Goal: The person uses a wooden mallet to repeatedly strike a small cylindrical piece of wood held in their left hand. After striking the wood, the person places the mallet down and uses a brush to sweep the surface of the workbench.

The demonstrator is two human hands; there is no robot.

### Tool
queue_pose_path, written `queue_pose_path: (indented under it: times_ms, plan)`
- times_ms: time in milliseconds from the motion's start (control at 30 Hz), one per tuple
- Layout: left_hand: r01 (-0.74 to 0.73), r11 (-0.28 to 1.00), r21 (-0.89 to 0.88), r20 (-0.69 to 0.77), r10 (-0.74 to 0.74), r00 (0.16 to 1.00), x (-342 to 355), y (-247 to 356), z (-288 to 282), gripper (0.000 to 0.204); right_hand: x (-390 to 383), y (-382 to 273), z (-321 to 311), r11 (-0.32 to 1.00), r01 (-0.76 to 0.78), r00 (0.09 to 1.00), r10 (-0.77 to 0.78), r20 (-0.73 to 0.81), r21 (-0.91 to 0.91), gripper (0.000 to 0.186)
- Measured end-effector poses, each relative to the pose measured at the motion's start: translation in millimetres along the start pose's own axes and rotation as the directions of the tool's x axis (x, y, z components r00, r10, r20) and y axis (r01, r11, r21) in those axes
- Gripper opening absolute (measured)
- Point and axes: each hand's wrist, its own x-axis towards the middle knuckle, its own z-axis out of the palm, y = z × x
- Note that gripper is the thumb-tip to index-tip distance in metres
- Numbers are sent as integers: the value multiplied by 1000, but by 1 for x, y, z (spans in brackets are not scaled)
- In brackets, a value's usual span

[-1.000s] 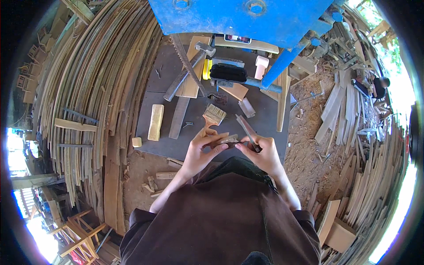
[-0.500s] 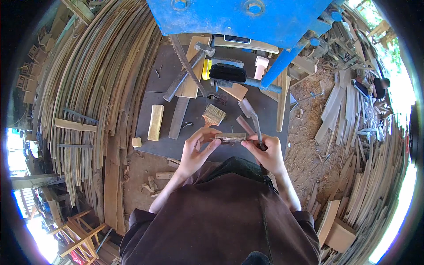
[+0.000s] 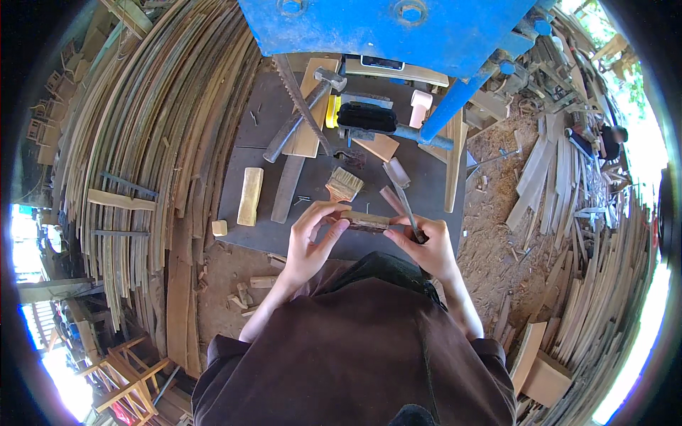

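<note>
Between the fingertips of both hands a small, narrow wooden block [image 3: 366, 220] is held level above the table's near edge. My left hand [image 3: 310, 241] pinches its left end with thumb and fingers. At its right end, my right hand [image 3: 428, 248] grips it and also holds a metal tool [image 3: 405, 195] with a dark handle; its flat, bent head points away from me and its exact kind is unclear. Just beyond the block lies a wide paintbrush [image 3: 345, 184]. A reddish-brown stick [image 3: 391, 199] shows beside the tool. Several nails [image 3: 303, 199] lie left of the brush.
On the dark table [image 3: 241, 156] are a pale wooden block [image 3: 249, 197], a dark flat bar [image 3: 288, 190], a hammer [image 3: 302, 117] and a toothed saw blade [image 3: 298, 99]. A blue machine frame [image 3: 383, 32] overhangs the far side. Stacked planks [image 3: 156, 128] stand left; wood scraps [image 3: 547, 163] lie right.
The block has shifted slightly left and turned in my fingers. A nail seen upright at its far side before no longer shows there. The tool's head has tilted a little.
</note>
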Motion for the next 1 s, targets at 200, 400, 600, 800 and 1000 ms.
queue_pose_path:
  times_ms: [200, 400, 600, 800, 1000]
  plan:
    - [127, 991, -34, 85, -124, 989, -1, -5, -1, 27, -1, -2, 0, 1000, 24, 999, -24, -31, 12, 14]
    - [-163, 913, 374, 72, 147, 987, 3, 6, 7, 53, -2, -7, -2, 999, 2, 1000, -2, 3, -47, 14]
    - [-332, 769, 547, 136, 310, 941, 6, 15, 10, 53, -4, -8, 5, 989, 78, 996, -72, 49, -126, 17]
    - [-382, 832, 403, 266, 293, 918, -1, 1, 10, 33, -3, -14, 7, 979, 114, 988, -95, 118, -168, 17]
    - [-239, 933, 269, 184, 194, 964, -2, 0, 13, 31, -2, -7, 9, 979, 125, 990, -113, 82, -161, 16]
